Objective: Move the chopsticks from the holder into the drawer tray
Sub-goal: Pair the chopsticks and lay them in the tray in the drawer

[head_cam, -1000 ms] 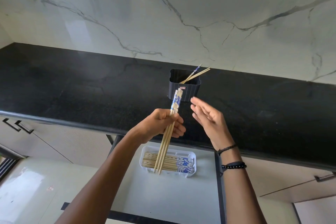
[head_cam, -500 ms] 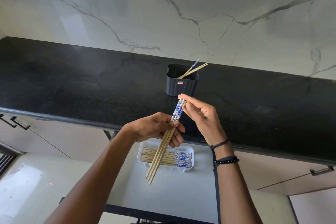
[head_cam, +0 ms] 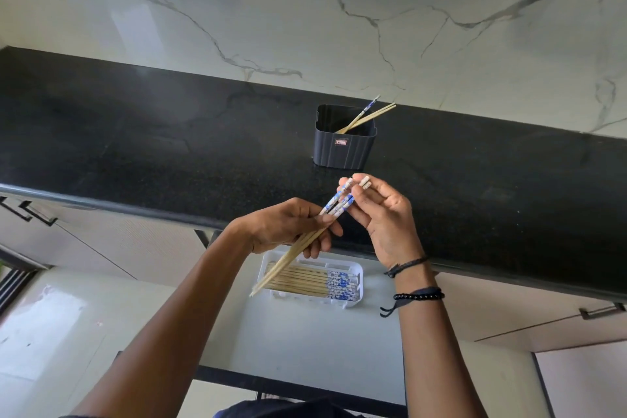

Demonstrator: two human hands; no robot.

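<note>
My left hand grips a bundle of wooden chopsticks with blue-patterned tops, slanting down-left over the open drawer. My right hand pinches the bundle's patterned top ends with thumb and fingertips. Behind them on the black counter stands the dark square holder with a few chopsticks leaning out of its right corner. Below my hands, the white drawer tray holds several chopsticks lying side by side, patterned ends to the right.
The black counter runs across the view under a marble wall. The open drawer's pale floor stretches toward me, with cabinet fronts and dark handles on both sides.
My right hand went from open beside the bundle to pinching its top ends. The bundle tilted further down-left, its lower tips now reaching the tray's left end.
</note>
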